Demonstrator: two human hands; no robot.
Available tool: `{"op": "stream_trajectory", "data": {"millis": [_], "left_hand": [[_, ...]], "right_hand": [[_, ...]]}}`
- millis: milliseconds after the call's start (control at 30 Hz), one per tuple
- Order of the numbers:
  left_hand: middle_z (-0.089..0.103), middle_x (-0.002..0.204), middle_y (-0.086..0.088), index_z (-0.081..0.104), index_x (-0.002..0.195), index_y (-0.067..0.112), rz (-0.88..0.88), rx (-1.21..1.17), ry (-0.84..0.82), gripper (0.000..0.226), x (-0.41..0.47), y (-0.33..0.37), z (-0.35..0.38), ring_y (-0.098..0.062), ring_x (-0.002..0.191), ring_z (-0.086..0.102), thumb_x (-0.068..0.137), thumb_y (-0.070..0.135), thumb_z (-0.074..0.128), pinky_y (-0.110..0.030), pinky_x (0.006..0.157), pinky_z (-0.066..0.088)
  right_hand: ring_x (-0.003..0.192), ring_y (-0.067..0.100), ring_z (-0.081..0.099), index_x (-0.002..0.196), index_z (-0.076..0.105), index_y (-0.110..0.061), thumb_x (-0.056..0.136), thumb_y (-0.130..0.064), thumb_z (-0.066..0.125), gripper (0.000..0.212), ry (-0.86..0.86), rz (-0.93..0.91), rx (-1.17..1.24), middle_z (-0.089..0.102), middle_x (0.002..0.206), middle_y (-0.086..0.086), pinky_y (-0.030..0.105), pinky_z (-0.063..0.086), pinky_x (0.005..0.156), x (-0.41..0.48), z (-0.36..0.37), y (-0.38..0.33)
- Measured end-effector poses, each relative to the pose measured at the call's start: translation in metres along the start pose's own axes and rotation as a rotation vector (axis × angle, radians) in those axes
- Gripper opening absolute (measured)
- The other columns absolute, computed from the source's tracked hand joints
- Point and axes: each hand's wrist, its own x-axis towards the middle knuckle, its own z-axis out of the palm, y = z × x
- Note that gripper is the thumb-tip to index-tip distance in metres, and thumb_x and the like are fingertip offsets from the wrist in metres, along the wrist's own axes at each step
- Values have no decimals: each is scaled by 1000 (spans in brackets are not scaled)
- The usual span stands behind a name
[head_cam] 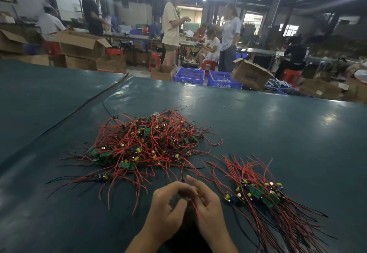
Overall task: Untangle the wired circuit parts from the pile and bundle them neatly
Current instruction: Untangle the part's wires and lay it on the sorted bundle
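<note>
Two hands, fingers curled, pinch one wired part [183, 181].
Left hand [166, 208] and right hand [207, 209] meet between pile [147, 141] ahead and bundle [264, 196] at right; bare mat [59, 223] lies left.

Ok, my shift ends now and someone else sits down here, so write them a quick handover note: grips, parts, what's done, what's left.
Left grip and right grip: both curled round one wired part, held over the table. The right one pinches its red wire.
Tangled pile: mid-table, ahead of both grips, large.
Sorted parts: laid to the right, wires roughly aligned; no tie visible.
Done: that batch is pulled free.
Left: add the held part to it, work through the pile, then bundle.
</note>
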Motion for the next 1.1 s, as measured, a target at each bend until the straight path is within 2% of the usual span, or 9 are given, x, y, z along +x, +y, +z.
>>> {"op": "stream_trajectory", "data": {"millis": [100, 200, 367, 533, 633, 733, 867, 933, 1100], "left_hand": [[70, 71, -2, 66, 87, 27, -128, -118, 38, 43, 0, -3, -6, -22, 65, 67, 73, -8, 45, -36, 61, 55], [60, 55, -7, 63, 79, 27, -222, -195, 40, 38, 1, -1, -9, -29, 50, 54, 74, -4, 42, -45, 54, 45], [58, 55, -11, 65, 77, 13, -291, -344, 86, 31, 3, 5, -5, -25, 50, 52, 73, -5, 40, -33, 53, 44], [66, 73, -14, 62, 82, 0, -397, -266, 226, 18, 7, -6, -8, -27, 60, 62, 91, -7, 48, -31, 60, 53], [68, 71, -13, 64, 85, 1, -562, -209, 205, 19, 8, -15, -10, -22, 61, 64, 93, -8, 49, -26, 58, 54], [72, 76, -7, 68, 88, 10, -628, -118, 86, 13, 9, -18, -14, -17, 69, 69, 89, -2, 62, -23, 63, 56], [73, 81, 4, 73, 87, 25, -548, -19, -235, 7, 7, -10, -12, -7, 73, 67, 81, 28, 75, -18, 67, 51], [71, 77, 4, 74, 88, 25, -528, -109, -309, 24, 5, -5, -8, -8, 70, 64, 78, 47, 71, -19, 66, 48], [73, 82, -10, 74, 92, 13, -721, -535, 64, 31, 6, 2, 7, -17, 69, 68, 70, 33, 73, -24, 58, 53]], "right_hand": [[75, 11, 65, 124, 63, -30, 88, 3, 65, 49, -25, -104, -218, 69, 94, -9, 27, 54, 67, -3, 1, 0], [87, 6, 63, 109, 71, -33, 85, -9, 73, 34, -51, -230, -460, 64, 95, -17, 21, 52, 71, -6, 3, -3], [80, 2, 58, 104, 75, -30, 81, -11, 77, 29, 113, -201, -650, 55, 88, -18, 24, 51, 68, -9, 4, -3], [86, 1, 64, 90, 76, -24, 83, -1, 73, 24, 400, -150, -275, 69, 90, -6, 12, 51, 70, -3, 3, -7], [74, 9, 68, 90, 79, -23, 85, -7, 72, 18, 460, -9, 22, 74, 88, -5, 26, 57, 57, 0, 2, -9], [63, 9, 66, 89, 80, -14, 87, -4, 69, 15, 488, 90, 298, 76, 81, 0, 23, 52, 46, 0, 1, -18], [68, 10, 70, 83, 80, -14, 81, -11, 68, 13, 410, 167, 519, 77, 95, 4, 22, 51, 46, -4, 2, -28], [67, 12, 70, 81, 80, -15, 76, -16, 68, 13, 375, 178, 518, 77, 97, 7, 24, 53, 48, -6, 4, -32], [68, 20, 68, 75, 79, -12, 71, -13, 68, 11, 362, 215, 558, 76, 92, 12, 26, 51, 45, -6, 6, -35]]}}
